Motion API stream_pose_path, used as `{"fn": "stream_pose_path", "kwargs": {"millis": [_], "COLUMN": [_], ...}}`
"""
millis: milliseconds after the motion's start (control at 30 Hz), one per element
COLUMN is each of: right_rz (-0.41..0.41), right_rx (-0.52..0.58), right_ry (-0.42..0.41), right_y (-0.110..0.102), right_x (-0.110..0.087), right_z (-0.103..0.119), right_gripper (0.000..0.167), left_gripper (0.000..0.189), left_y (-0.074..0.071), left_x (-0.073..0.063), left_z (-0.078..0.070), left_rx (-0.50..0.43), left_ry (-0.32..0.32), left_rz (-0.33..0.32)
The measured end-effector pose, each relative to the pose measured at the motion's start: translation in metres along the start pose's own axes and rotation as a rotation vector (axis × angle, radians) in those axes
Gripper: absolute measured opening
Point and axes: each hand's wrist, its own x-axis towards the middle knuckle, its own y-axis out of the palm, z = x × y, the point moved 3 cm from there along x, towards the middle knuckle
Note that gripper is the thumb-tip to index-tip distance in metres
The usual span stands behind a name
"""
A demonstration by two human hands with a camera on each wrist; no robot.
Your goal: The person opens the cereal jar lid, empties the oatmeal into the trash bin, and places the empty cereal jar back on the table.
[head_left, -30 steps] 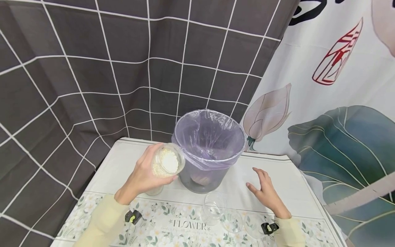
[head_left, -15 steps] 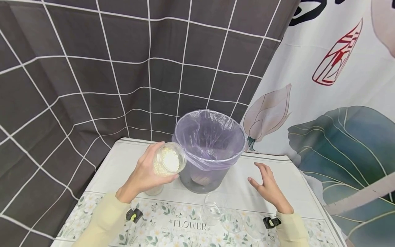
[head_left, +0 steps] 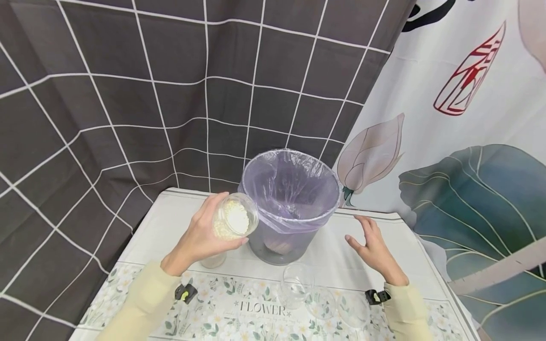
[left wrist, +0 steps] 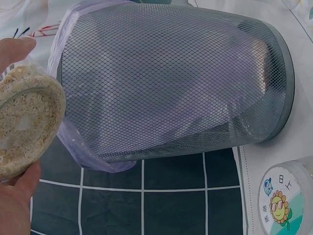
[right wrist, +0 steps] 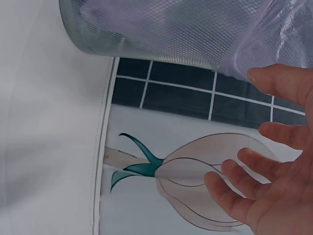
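My left hand (head_left: 206,229) grips a clear jar (head_left: 222,231) of pale grains, thumb on one side and fingers on the other. The jar tilts, its mouth beside the left rim of a mesh waste bin (head_left: 264,244) lined with a thin purple bag (head_left: 294,189). In the left wrist view, the base of the jar (left wrist: 27,122) shows packed whitish-tan grains (left wrist: 19,125). To the right of the bin, my right hand (head_left: 375,248) hovers with fingers spread and nothing in it; the right wrist view shows its palm and bent fingers (right wrist: 279,83) beside the bin.
A second container (head_left: 213,260) stands below my left hand; the left wrist view shows its sunflower label (left wrist: 281,205). A clear cup (head_left: 297,284) and clear round lids (head_left: 321,304) lie on the floral tablecloth (head_left: 230,327) in front. A dark checked curtain (head_left: 170,94) hangs behind.
My right hand has moved slightly forward and to the right. The left hand and tilted jar have shifted a little up and right, toward the bin.
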Motion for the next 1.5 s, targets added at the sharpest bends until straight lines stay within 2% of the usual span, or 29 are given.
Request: {"fn": "stream_pose_path", "kwargs": {"millis": [267, 667, 967, 1200, 1500], "right_rz": [-0.013, -0.021, -0.025, -0.039, -0.053], "right_rx": [0.01, 0.008, 0.112, 0.121, 0.124], "right_ry": [0.012, -0.02, 0.002, 0.018, 0.0], "right_y": [-0.003, -0.011, -0.016, -0.02, -0.023], "right_x": [0.007, 0.021, 0.029, 0.035, 0.044], "right_z": [-0.002, 0.004, 0.009, 0.013, 0.02], "right_gripper": [0.061, 0.059, 0.045, 0.042, 0.042], "left_gripper": [0.1, 0.097, 0.099, 0.099, 0.1], "left_y": [-0.001, -0.003, -0.004, -0.006, -0.008], "left_x": [0.006, 0.011, 0.016, 0.02, 0.022], "left_z": [-0.001, -0.006, -0.008, -0.008, -0.008], "left_rx": [-0.011, -0.049, -0.031, 0.006, 0.049], "left_ry": [0.016, -0.02, -0.013, -0.005, -0.031], "left_rz": [-0.008, -0.04, -0.067, -0.071, -0.068]}}
